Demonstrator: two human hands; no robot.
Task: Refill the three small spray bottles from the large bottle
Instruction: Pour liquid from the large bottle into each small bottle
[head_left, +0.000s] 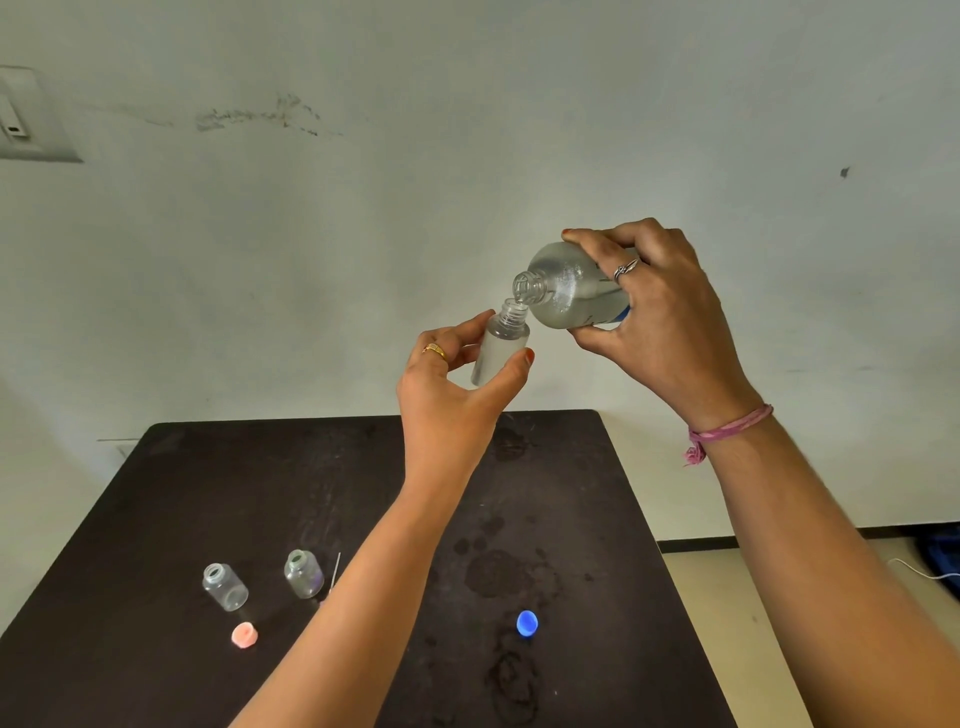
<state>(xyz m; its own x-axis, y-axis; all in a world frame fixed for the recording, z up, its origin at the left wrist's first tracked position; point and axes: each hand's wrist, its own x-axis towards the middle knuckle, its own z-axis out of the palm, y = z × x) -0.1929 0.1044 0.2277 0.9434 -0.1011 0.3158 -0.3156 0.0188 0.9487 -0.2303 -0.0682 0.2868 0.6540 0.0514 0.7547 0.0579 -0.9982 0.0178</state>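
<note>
Standing uncapped on table (156, 519), untouched: two small bottles (225, 586), light, tippy. Left hand (447, 395) pinching third bottle (500, 345) mid-body, thumb against fingers. Right hand (660, 306) wrapping tilted large bottle (569, 291), heavier, likely wet-slippery; mouths nearly touching.
</note>
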